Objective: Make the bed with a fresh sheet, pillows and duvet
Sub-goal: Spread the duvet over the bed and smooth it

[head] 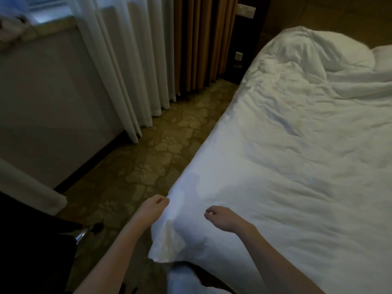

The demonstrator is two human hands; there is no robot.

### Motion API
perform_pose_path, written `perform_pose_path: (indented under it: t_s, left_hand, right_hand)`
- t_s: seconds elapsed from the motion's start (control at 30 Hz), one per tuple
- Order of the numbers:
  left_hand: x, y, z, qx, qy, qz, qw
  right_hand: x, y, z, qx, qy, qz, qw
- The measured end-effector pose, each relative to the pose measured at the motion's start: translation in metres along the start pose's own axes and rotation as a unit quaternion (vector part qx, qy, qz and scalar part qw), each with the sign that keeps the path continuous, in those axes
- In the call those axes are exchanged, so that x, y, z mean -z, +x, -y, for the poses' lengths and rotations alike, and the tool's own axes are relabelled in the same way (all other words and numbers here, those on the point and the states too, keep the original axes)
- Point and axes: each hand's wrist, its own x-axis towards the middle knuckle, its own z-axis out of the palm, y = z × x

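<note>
A white duvet [297, 166] covers the bed, rumpled toward the head. Its near left corner [169, 240] hangs off the bed's foot corner. My left hand [153, 206] pinches the duvet's left edge just above that corner. My right hand [220, 216] hovers over the duvet a little to the right, fingers loosely curled, holding nothing. Two white pillows [331, 49] lie at the head of the bed, the right one [384, 58] cut off by the frame.
Patterned carpet [148, 162] runs along the bed's left side. White sheer curtains [118, 71] and brown drapes [201, 39] hang by the wall. A dark chair with a metal leg [81, 234] stands at lower left. A wall socket [239, 56] sits near the bedhead.
</note>
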Motion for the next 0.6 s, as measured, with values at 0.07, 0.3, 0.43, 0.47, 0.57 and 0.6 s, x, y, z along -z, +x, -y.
perform_pose_path:
  t_s: [0.07,0.3,0.43,0.47,0.57,0.6]
  left_hand:
    - [0.008,-0.001,-0.005,-0.008,-0.03,-0.003,1.0]
    - [0.061,0.03,-0.026,0.009,-0.049,0.025,0.998]
    - [0.106,0.068,-0.031,0.03,-0.054,0.035,0.997]
    - [0.118,0.079,-0.034,0.036,-0.069,0.035,0.996]
    - [0.154,0.105,-0.037,0.053,-0.095,0.043,0.993]
    - [0.164,0.115,-0.037,0.054,-0.095,0.041,0.993]
  right_hand:
    - [0.004,0.002,0.011,0.007,0.033,-0.012,0.999]
    - [0.026,0.037,0.061,0.011,0.141,-0.063,0.988]
    - [0.039,0.072,0.103,0.013,0.184,-0.073,0.98]
    - [0.043,0.081,0.113,0.012,0.195,-0.073,0.978]
    - [0.055,0.101,0.145,0.006,0.21,-0.081,0.974]
    - [0.061,0.108,0.156,0.012,0.207,-0.088,0.974]
